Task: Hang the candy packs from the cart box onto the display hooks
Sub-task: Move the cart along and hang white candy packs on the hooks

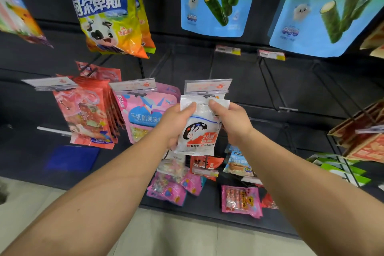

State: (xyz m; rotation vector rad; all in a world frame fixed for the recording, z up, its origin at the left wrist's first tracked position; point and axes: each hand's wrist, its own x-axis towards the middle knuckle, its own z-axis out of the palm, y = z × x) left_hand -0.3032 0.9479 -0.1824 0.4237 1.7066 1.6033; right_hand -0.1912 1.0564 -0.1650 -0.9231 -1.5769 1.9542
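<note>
Two hands on one item: white candy pack, printed with a rabbit and "White Rabbit" in red. Left hand grips the pack's left side, thumb on its top seal; right hand pinches the top right edge. Each grip is closed on the pack, holding the header taut and level with the display hook — likely so the hang-hole can be threaded on. The pack sits just under that hook's blank label holder, not yet visibly hung.

Neighbouring stock on the pegboard: pink packs reading "千纸鹤果味", red packs, a yellow-green bag marked "阿尔卑斯", and blue seaweed-roll pouches along the top edge. Cart box not in view.
</note>
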